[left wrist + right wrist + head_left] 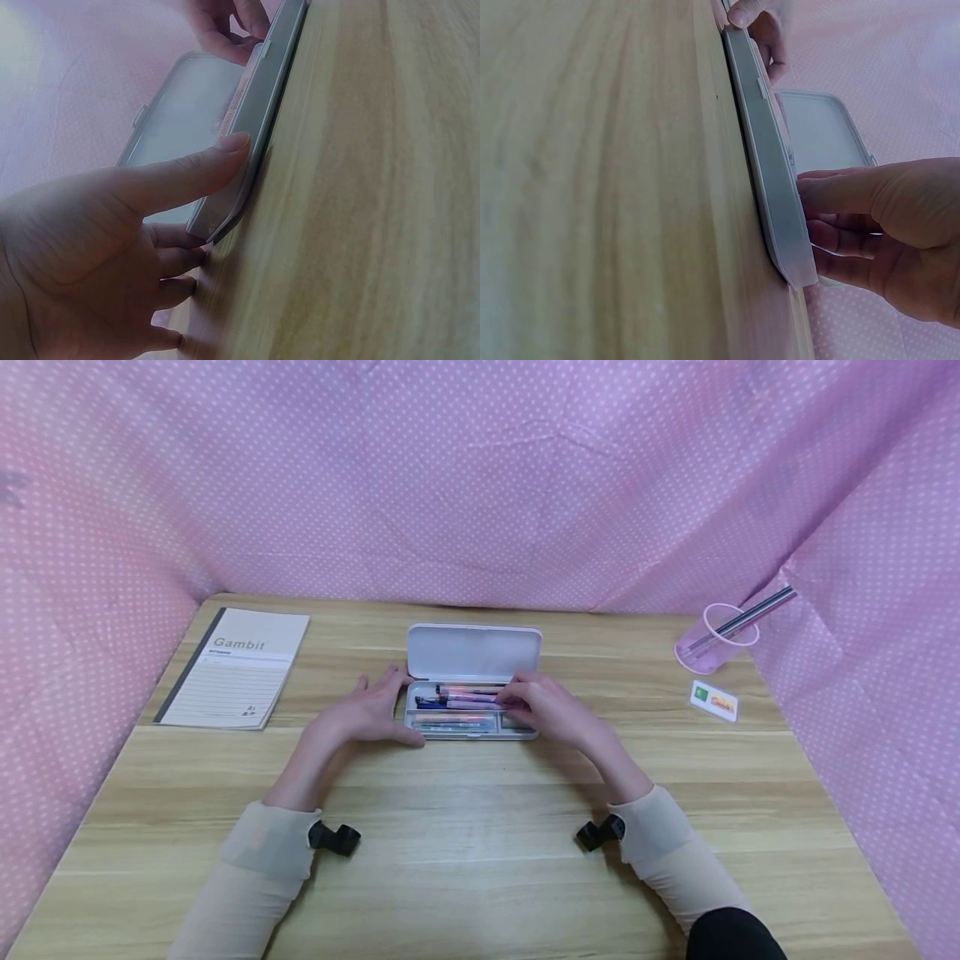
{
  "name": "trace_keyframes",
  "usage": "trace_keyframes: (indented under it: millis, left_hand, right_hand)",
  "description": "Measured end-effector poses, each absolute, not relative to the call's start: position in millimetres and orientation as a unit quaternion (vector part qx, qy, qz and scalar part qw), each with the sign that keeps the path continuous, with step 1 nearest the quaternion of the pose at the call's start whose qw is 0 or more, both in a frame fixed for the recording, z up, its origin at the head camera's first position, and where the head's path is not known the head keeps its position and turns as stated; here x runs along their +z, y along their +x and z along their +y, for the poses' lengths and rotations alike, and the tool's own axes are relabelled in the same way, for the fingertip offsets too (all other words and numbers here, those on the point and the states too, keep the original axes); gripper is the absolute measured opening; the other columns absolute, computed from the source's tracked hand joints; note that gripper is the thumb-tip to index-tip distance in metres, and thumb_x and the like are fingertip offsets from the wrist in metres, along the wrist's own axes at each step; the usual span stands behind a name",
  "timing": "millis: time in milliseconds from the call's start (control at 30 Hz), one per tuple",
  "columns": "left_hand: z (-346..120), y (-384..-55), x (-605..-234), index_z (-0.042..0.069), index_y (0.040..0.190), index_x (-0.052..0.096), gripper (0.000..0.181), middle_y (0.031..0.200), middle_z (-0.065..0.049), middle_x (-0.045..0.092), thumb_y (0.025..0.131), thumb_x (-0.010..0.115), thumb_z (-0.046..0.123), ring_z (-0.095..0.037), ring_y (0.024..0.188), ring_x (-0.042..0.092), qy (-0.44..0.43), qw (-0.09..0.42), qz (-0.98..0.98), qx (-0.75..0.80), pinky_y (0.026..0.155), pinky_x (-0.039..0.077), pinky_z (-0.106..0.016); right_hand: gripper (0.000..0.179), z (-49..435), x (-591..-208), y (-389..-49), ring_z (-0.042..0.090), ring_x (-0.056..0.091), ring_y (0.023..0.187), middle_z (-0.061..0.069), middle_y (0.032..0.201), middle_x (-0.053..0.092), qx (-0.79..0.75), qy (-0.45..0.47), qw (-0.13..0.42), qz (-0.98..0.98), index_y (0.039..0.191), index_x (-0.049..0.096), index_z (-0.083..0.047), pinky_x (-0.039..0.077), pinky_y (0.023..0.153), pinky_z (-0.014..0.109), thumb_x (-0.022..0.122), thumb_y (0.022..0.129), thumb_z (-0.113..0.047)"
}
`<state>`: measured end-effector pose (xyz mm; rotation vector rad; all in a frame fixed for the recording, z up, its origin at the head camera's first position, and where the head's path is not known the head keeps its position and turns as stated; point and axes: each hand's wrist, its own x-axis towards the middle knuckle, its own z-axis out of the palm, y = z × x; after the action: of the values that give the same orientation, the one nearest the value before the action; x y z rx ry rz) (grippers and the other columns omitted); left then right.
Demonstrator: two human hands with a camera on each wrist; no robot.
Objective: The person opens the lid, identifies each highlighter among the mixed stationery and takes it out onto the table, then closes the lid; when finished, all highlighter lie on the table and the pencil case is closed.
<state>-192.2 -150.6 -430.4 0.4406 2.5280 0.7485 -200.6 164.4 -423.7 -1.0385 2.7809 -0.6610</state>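
A white pencil case [474, 652] lies on the table with its lid tipped back. Pens [468, 699] with purple and dark barrels fill its rear compartment, and slim items [453, 722] lie in the front one. My left hand [367, 707] grips the left end, thumb on the front wall, as the left wrist view shows; its other fingers spread round the far side. With curled fingers, my right hand [553, 710] reaches into the right half and pinches the end of a purple pen. Its fingertips are partly hidden behind the front wall in the right wrist view.
A notebook [236, 672] lies at the left. Toward the right back, a pink mesh cup [705, 647] holds dark striped sticks [757, 612], with a small white packaged block [714, 701] before it. Pink dotted cloth [480, 485] hangs behind the table.
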Motion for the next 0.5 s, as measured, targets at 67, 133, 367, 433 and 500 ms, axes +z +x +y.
trace_keyframes:
  millis: [67, 133, 367, 433, 500]
  left_hand:
    - [-150.8, -192.2, -430.5, 0.004, 0.157, 0.027, 0.110, 0.172, -0.028, -0.001, 0.076, 0.086, 0.049, -0.045, 0.160, 0.003, 0.160, 0.232, 0.920, 0.274, 0.129, -0.008, -0.066]
    - [-150.9, -192.1, -430.6, 0.005, 0.157, 0.027, 0.110, 0.172, -0.027, -0.001, 0.076, 0.086, 0.049, -0.044, 0.161, 0.002, 0.160, 0.232, 0.919, 0.274, 0.129, -0.008, -0.065]
    - [-151.3, -192.6, -431.8, 0.004, 0.156, 0.028, 0.109, 0.172, -0.027, 0.000, 0.076, 0.086, 0.048, -0.044, 0.161, 0.002, 0.161, 0.230, 0.919, 0.276, 0.129, -0.009, -0.065]
    - [-151.4, -192.5, -431.9, 0.004, 0.156, 0.028, 0.108, 0.172, -0.027, 0.001, 0.076, 0.086, 0.048, -0.043, 0.161, 0.001, 0.162, 0.229, 0.919, 0.277, 0.129, -0.009, -0.065]
    - [-151.5, -192.3, -432.2, 0.004, 0.156, 0.028, 0.108, 0.172, -0.028, 0.001, 0.076, 0.087, 0.048, -0.043, 0.161, 0.001, 0.162, 0.229, 0.918, 0.278, 0.129, -0.009, -0.065]
  right_hand:
    - [0.017, 164.2, -423.8, -200.6, 0.019, 0.067, 0.095, 0.005, 0.102, 0.071, -0.215, -0.341, 0.049, 0.914, 0.110, 0.077, -0.010, 0.059, 0.087, 0.037, 0.073, 0.094, -0.007]
    - [0.017, 163.9, -423.6, -200.7, 0.019, 0.068, 0.096, 0.005, 0.103, 0.072, -0.214, -0.340, 0.050, 0.914, 0.110, 0.077, -0.010, 0.060, 0.089, 0.037, 0.072, 0.094, -0.007]
    - [0.016, 163.2, -424.1, -200.3, 0.018, 0.066, 0.095, 0.004, 0.103, 0.071, -0.208, -0.333, 0.054, 0.918, 0.111, 0.077, -0.011, 0.059, 0.087, 0.037, 0.071, 0.095, -0.009]
    - [0.016, 163.1, -425.0, -200.4, 0.019, 0.066, 0.095, 0.005, 0.103, 0.070, -0.206, -0.332, 0.053, 0.919, 0.110, 0.077, -0.011, 0.059, 0.087, 0.037, 0.071, 0.095, -0.009]
    - [0.016, 162.9, -426.1, -200.8, 0.019, 0.065, 0.095, 0.005, 0.103, 0.070, -0.206, -0.331, 0.053, 0.919, 0.110, 0.077, -0.010, 0.058, 0.087, 0.037, 0.071, 0.095, -0.009]
